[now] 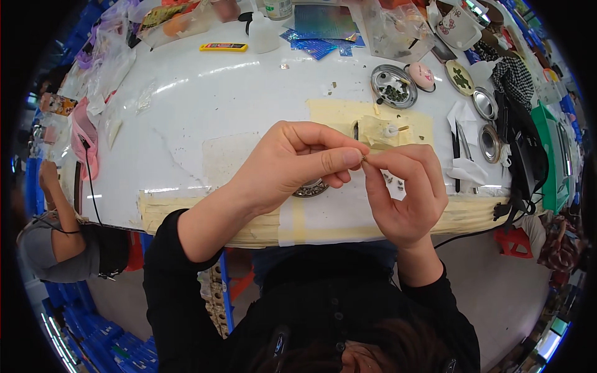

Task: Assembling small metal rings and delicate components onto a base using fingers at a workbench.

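Over the near part of the table, my left hand [298, 158] and my right hand [410, 189] meet fingertip to fingertip. Between their pinched thumbs and forefingers is a tiny gold-coloured piece [363, 159], mostly covered, so its kind cannot be made out. Partly hidden beneath my left hand is a round dish [311, 188] of small metal-looking bits. A few small pieces [390, 180] lie beside my right hand. Just beyond my hands, a taped yellowish block [376, 132] carries a small white item with a thin stick.
A metal dish [394, 86] with dark green bits stands beyond my right hand, near a pink round case [421, 76]. Tweezers [463, 140] lie on tissue to the right. A yellow cutter [224, 47] and white bottle [264, 34] are at the back. Another person's arm [59, 205] is at far left.
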{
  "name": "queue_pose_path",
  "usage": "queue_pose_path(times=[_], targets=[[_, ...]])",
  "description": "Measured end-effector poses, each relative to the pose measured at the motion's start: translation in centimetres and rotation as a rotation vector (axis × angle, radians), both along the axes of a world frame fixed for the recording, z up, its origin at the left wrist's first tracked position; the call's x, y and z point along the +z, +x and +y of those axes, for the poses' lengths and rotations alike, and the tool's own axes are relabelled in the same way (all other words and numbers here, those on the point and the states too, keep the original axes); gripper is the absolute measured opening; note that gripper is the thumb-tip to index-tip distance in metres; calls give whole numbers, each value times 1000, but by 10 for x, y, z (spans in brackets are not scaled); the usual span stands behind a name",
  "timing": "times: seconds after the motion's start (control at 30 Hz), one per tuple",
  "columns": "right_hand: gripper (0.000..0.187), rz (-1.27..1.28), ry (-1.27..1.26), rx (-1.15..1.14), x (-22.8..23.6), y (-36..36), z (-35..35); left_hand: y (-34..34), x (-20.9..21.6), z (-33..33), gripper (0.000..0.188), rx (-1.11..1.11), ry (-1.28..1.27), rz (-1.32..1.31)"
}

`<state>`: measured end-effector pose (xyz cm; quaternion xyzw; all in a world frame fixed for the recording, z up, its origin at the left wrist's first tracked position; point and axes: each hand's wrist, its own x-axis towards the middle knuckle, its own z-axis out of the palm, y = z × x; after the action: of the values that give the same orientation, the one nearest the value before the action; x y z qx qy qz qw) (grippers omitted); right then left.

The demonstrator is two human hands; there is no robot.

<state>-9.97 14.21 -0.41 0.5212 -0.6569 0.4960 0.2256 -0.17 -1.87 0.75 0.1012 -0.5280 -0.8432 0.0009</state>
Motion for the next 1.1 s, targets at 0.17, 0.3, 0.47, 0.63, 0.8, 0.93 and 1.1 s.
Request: queue_pose_path(times=[0.17, 0.3, 0.47, 0.63, 0.8, 0.93, 1.1], targets=[[25, 15, 22, 1, 4, 0, 4, 1, 3, -2, 13, -26, -21, -13], [25, 33, 13, 5, 3, -1, 5, 1, 3, -2, 12, -43, -17, -1], [22, -84, 4, 44, 3, 0, 7, 3, -1, 1, 11, 65, -318, 221], [21, -642, 56, 268, 3, 4, 14, 1, -1, 0, 16, 276, -970, 569], [24, -811, 17, 349, 1, 11, 14, 0, -1, 2, 19, 355, -1119, 621], [25, -536, 58, 227, 0, 10, 13, -1, -2, 3, 20, 386, -1182, 640], [24, -398, 35, 151, -3, 7, 11, -3, -5, 3, 21, 425, -1308, 721]])
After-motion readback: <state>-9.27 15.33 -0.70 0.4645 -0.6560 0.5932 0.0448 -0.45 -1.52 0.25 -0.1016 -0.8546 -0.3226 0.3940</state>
